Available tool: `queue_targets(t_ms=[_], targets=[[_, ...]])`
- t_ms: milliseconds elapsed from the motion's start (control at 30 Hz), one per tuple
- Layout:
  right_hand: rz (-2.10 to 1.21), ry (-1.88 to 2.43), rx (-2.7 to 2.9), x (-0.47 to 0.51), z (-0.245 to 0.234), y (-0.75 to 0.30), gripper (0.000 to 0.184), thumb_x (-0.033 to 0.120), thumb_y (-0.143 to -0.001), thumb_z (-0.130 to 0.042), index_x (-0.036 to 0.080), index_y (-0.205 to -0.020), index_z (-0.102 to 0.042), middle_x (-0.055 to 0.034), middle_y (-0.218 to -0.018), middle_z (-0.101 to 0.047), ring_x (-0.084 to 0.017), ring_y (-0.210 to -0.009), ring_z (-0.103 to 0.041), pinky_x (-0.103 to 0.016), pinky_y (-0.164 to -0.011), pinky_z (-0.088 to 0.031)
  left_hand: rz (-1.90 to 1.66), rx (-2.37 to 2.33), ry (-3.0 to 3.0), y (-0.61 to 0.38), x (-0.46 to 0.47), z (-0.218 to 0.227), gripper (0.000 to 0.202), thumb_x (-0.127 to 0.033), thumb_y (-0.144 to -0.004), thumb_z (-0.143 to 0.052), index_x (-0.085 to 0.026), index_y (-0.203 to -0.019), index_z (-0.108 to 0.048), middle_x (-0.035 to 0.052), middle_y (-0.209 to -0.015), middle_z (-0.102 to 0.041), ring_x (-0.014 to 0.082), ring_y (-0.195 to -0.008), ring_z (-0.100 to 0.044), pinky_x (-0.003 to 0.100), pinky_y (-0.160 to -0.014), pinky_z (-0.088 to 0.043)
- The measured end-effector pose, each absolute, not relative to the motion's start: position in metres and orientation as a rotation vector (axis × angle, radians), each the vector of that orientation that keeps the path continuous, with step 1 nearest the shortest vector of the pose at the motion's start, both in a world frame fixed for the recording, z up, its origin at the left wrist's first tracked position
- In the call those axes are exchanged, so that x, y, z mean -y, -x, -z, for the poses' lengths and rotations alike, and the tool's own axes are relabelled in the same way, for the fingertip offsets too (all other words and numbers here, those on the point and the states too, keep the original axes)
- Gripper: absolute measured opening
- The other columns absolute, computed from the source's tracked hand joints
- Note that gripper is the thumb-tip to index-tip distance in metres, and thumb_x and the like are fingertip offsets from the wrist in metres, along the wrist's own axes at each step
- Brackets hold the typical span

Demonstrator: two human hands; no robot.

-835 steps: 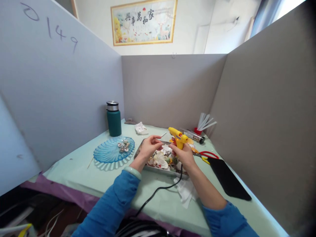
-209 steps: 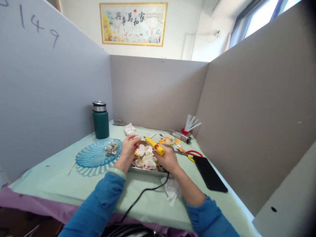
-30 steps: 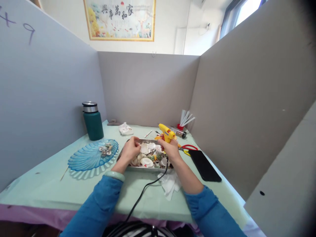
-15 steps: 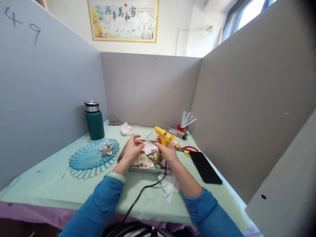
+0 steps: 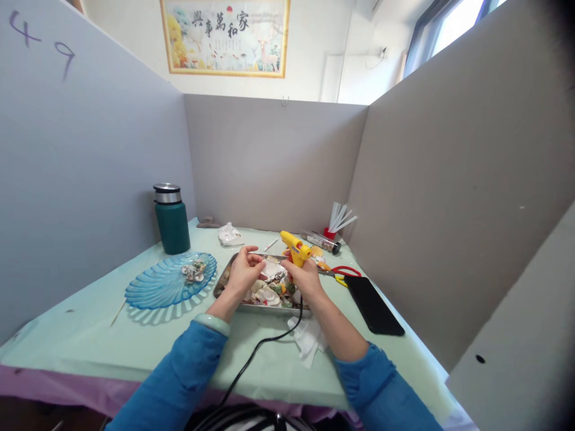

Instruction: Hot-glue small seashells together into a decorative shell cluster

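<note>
My right hand [image 5: 304, 278] is closed around the handle of a yellow glue gun [image 5: 294, 246], its nozzle tilted up and to the left. The gun's black cord [image 5: 263, 341] runs down toward the table's front edge. Just left of it, my left hand [image 5: 245, 269] hovers above the tray with thumb and fingers curled together in a pinch; whatever lies between the fingertips is too small to make out. Below both hands is a metal tray [image 5: 269, 309] filled with white shells [image 5: 268, 296] and other small coloured pieces.
A blue shell-shaped plate [image 5: 153, 287] with a small cluster of shells stands left, near a green bottle [image 5: 173, 224]. To the right are a black phone [image 5: 375, 305], scissors [image 5: 348, 272] and glue sticks [image 5: 340, 217] in a red cup. Crumpled tissue [image 5: 308, 338] lies in front.
My left hand has shifted very slightly to the right. The glue gun stays in my right hand, almost in the same position.
</note>
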State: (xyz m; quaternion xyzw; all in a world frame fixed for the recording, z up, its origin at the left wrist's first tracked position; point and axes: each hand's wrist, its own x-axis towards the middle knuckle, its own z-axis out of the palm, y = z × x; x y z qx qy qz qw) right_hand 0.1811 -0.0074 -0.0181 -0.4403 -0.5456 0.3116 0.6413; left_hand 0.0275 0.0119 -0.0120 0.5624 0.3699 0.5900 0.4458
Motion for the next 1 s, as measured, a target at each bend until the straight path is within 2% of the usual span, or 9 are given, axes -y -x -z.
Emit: queue_targets(t_ms=[367,533,767,900,1000], targets=[[-0.595,1.022,1.323,0.0051,0.0214,-0.184,0.025,0.031,-0.069,-0.063,0.018,-0.091,-0.062,0.004,-0.064,-0.057,-0.01,-0.047,-0.047,-0.023,-0.047,-0.041,-1.405,-0.827,-1.258,-0.028,-0.0033,0.0046,0.053,-0.022,-0.056,-0.072,-0.016,-0.102,-0.046,-0.0037,-0.071,-0.054,0.0108,-0.061,-0.054,0.03,-0.053,-0.055],[-0.566,1.041,1.343,0.0034,0.0221,-0.1849,0.025,0.03,-0.07,-0.062,0.018,-0.092,-0.063,0.0033,-0.065,-0.058,-0.011,-0.05,-0.049,-0.023,-0.05,-0.042,-1.368,-0.795,-1.279,-0.0267,-0.0037,0.0056,0.058,-0.024,-0.056,-0.074,-0.015,-0.106,-0.046,0.0011,-0.079,-0.06,0.0123,-0.064,-0.057,0.028,-0.054,-0.053],[-0.511,1.032,1.376,0.004,0.0225,-0.1861,0.023,0.03,-0.071,-0.062,0.019,-0.091,-0.064,0.0018,-0.069,-0.06,-0.013,-0.055,-0.053,-0.024,-0.054,-0.044,-1.368,-0.813,-1.279,-0.0253,-0.0064,0.008,0.057,-0.033,-0.06,-0.076,-0.014,-0.108,-0.049,0.0025,-0.079,-0.061,0.0136,-0.069,-0.059,0.029,-0.058,-0.055],[-0.49,1.045,1.398,0.0047,0.0224,-0.1846,0.025,0.031,-0.071,-0.063,0.018,-0.092,-0.065,-0.0007,-0.072,-0.063,-0.015,-0.06,-0.056,-0.025,-0.053,-0.045,-1.385,-0.87,-1.256,-0.0255,-0.0087,0.0094,0.05,-0.041,-0.068,-0.072,-0.015,-0.106,-0.051,0.0021,-0.077,-0.059,0.0119,-0.064,-0.058,0.028,-0.054,-0.056],[-0.517,1.061,1.386,0.0038,0.0236,-0.1828,0.026,0.032,-0.07,-0.063,0.018,-0.092,-0.065,-0.0005,-0.068,-0.063,-0.017,-0.061,-0.058,-0.025,-0.052,-0.045,-1.396,-0.891,-1.23,-0.0255,-0.0098,0.0103,0.047,-0.041,-0.07,-0.07,-0.015,-0.103,-0.052,0.0014,-0.076,-0.057,0.0102,-0.061,-0.057,0.027,-0.052,-0.056]])
